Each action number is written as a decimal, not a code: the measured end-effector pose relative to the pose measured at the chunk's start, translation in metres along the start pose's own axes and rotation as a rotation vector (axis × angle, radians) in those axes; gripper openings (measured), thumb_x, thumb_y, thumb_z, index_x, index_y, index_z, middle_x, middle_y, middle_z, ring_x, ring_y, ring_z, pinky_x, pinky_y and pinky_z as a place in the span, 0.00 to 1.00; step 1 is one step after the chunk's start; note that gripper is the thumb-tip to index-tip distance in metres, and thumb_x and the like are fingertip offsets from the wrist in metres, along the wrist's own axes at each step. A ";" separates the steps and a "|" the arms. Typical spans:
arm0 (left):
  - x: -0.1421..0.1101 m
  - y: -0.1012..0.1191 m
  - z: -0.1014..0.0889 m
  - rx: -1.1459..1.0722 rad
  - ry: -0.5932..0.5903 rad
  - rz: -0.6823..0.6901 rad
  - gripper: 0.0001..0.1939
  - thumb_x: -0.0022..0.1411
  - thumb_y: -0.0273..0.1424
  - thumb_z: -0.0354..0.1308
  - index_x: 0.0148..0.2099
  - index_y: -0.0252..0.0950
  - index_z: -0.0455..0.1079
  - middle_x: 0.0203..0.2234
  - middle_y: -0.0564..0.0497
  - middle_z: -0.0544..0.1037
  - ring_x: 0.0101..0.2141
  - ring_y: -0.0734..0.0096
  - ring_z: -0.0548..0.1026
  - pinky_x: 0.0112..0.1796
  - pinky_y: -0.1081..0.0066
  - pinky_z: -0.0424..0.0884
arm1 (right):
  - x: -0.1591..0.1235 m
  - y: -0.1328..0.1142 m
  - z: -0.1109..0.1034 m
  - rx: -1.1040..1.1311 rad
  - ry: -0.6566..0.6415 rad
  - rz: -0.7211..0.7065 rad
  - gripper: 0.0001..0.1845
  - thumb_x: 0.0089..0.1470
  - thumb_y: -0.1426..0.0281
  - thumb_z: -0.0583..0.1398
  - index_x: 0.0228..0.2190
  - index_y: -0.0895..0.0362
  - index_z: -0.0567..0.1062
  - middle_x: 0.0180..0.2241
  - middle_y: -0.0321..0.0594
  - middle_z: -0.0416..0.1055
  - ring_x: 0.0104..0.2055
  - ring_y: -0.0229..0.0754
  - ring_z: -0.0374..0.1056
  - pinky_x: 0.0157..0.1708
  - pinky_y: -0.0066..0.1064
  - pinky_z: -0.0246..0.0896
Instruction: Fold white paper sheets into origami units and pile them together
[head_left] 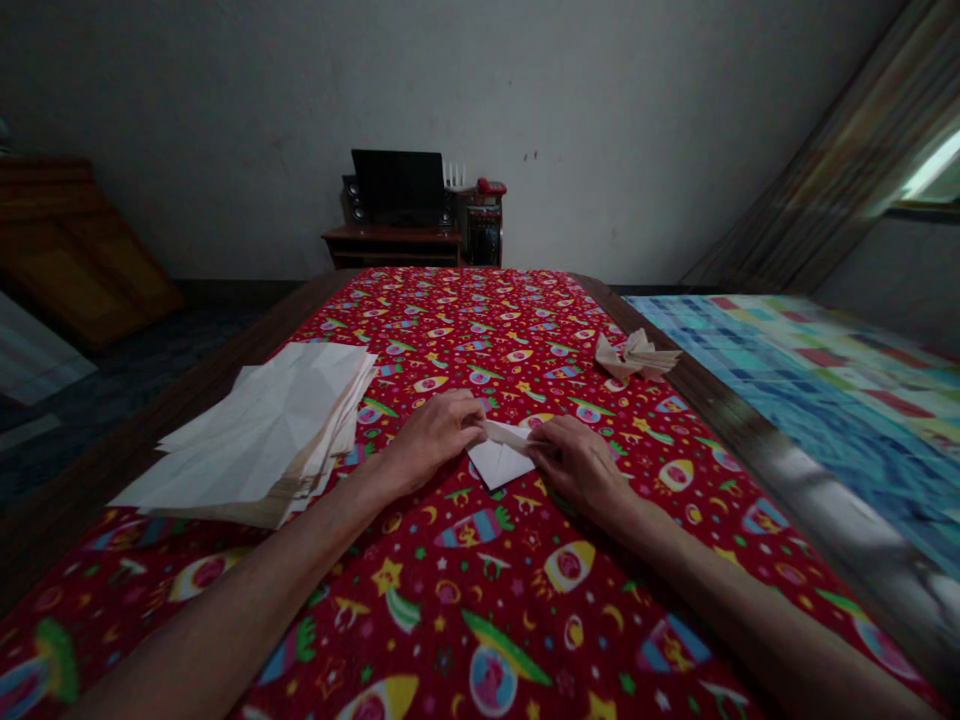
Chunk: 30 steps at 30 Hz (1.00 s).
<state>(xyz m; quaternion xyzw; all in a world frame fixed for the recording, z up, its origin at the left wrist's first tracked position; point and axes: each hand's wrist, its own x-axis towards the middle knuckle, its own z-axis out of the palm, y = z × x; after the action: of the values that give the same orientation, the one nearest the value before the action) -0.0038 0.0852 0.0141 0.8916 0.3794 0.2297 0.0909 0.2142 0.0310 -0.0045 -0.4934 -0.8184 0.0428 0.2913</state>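
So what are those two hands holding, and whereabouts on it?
They hold a small folded piece of white paper. The left hand and the right hand grip opposite ends of its folded upper strip, leaving the pointed lower part free.

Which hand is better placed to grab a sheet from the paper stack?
Left, probably: the left hand sits nearer the paper stack, while the right hand is farther off, past the small folded paper.
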 end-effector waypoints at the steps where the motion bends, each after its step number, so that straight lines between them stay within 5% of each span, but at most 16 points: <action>1: 0.000 -0.003 -0.001 0.000 -0.009 0.010 0.02 0.58 0.26 0.56 0.33 0.35 0.71 0.29 0.53 0.72 0.33 0.72 0.70 0.33 0.74 0.64 | 0.000 0.000 0.000 -0.008 -0.003 -0.016 0.04 0.54 0.73 0.56 0.28 0.58 0.71 0.28 0.40 0.69 0.32 0.40 0.63 0.31 0.28 0.53; 13: -0.017 -0.016 -0.013 0.273 -0.114 0.279 0.07 0.64 0.22 0.48 0.37 0.34 0.67 0.34 0.49 0.69 0.37 0.69 0.68 0.40 0.70 0.65 | -0.006 0.001 -0.002 -0.263 0.024 -0.256 0.09 0.57 0.75 0.54 0.28 0.58 0.73 0.29 0.42 0.69 0.33 0.41 0.59 0.34 0.31 0.52; 20: -0.029 -0.005 -0.019 0.488 -0.208 0.322 0.21 0.63 0.21 0.48 0.57 0.42 0.61 0.38 0.48 0.70 0.38 0.64 0.69 0.39 0.65 0.66 | -0.008 -0.002 -0.009 -0.359 -0.014 -0.310 0.06 0.56 0.72 0.57 0.32 0.57 0.76 0.32 0.42 0.70 0.35 0.42 0.59 0.37 0.34 0.53; 24: -0.033 -0.006 -0.018 0.472 -0.181 0.316 0.20 0.64 0.22 0.47 0.57 0.42 0.63 0.44 0.47 0.72 0.46 0.60 0.68 0.47 0.57 0.64 | -0.009 -0.003 -0.010 -0.330 -0.054 -0.323 0.06 0.56 0.73 0.58 0.33 0.57 0.75 0.34 0.41 0.70 0.36 0.42 0.59 0.36 0.33 0.53; 30: -0.043 0.011 -0.002 0.248 -0.173 0.317 0.24 0.61 0.18 0.44 0.59 0.34 0.61 0.58 0.45 0.64 0.62 0.63 0.53 0.60 0.55 0.49 | -0.010 -0.007 -0.013 -0.332 -0.118 -0.302 0.05 0.56 0.72 0.58 0.32 0.58 0.75 0.33 0.42 0.70 0.37 0.43 0.60 0.36 0.33 0.56</action>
<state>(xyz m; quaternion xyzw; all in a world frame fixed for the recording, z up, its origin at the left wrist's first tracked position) -0.0236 0.0466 0.0046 0.9609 0.2507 0.1152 -0.0242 0.2186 0.0160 0.0045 -0.4033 -0.8943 -0.1077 0.1609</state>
